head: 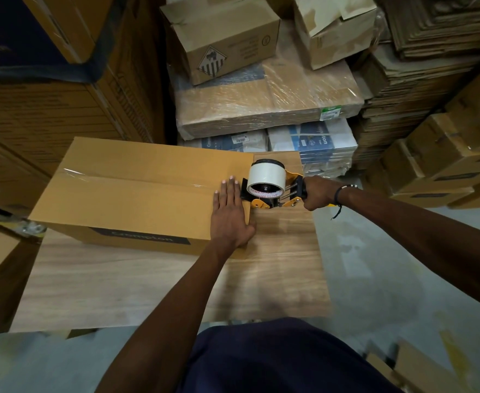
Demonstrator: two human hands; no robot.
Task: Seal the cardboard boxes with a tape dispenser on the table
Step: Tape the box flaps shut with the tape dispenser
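Observation:
A flat brown cardboard box [136, 188] lies on the wooden table [153, 282], its flaps closed. A strip of clear tape [136, 178] runs along the top seam from the left edge to the right edge. My left hand [230, 214] presses flat on the box's right end, fingers straight. My right hand [319, 194] grips the handle of a yellow and black tape dispenser [267, 185] with a white tape roll. The dispenser sits at the box's right edge, just past my left fingertips.
Stacks of cardboard boxes [48, 89] stand close on the left. Wrapped cartons [261, 103] and loose boxes [224, 35] pile up behind the table. More boxes [443, 154] and flattened cardboard fill the right side. Grey floor [389, 265] lies to the right of the table.

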